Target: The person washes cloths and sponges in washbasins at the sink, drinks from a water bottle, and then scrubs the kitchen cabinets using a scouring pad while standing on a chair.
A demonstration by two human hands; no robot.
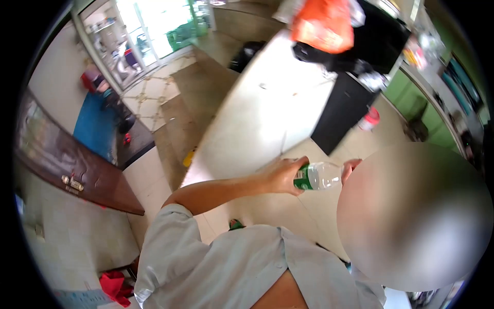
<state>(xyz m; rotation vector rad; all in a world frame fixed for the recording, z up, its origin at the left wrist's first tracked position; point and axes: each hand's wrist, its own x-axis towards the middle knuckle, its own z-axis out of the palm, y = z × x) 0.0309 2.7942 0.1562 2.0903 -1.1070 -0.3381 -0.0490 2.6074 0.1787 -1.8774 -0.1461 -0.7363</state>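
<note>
A clear plastic bottle point(325, 176) with a green label lies nearly level in front of my chest. Around its labelled end, at the left, my left hand point(288, 175) is wrapped. My right hand point(351, 169) is at the bottle's other end, at the right, with its fingers bent close to the neck. A large blurred round patch hides the rest of that hand and its forearm, and whether it grips a cap cannot be made out.
A white surface point(247, 118) stands ahead, with an orange bag point(324, 26) at its far end and a black panel point(342, 110) beside it. A brown door point(77, 159) is at the left. A red-lidded tub point(369, 119) sits on the floor near green cabinets point(406, 95).
</note>
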